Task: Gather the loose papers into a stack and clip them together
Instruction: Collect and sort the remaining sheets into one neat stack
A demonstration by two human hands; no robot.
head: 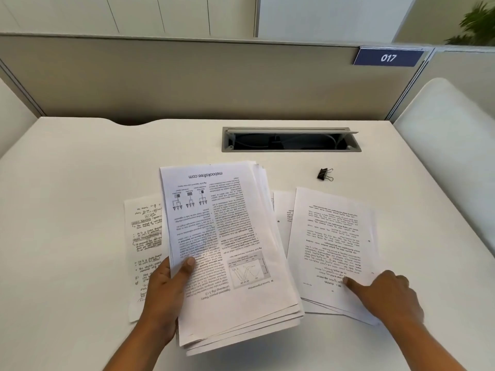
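Note:
My left hand [166,293] grips a rough stack of printed pages [222,253] by its left edge, thumb on top; the sheets are fanned and uneven. Under it to the left lies a handwritten sheet [142,236], flat on the white desk [67,210]. To the right lie a few loose printed sheets [332,245], overlapping each other. My right hand [385,293] rests palm down on their near corner, fingers pressing the top sheet. A black binder clip [325,174] sits alone on the desk behind those sheets, out of both hands' reach.
An open cable tray slot [290,139] is cut into the desk behind the papers. A beige partition [187,81] with a blue "017" plate [388,57] closes the back. A white chair back [452,145] stands at the right.

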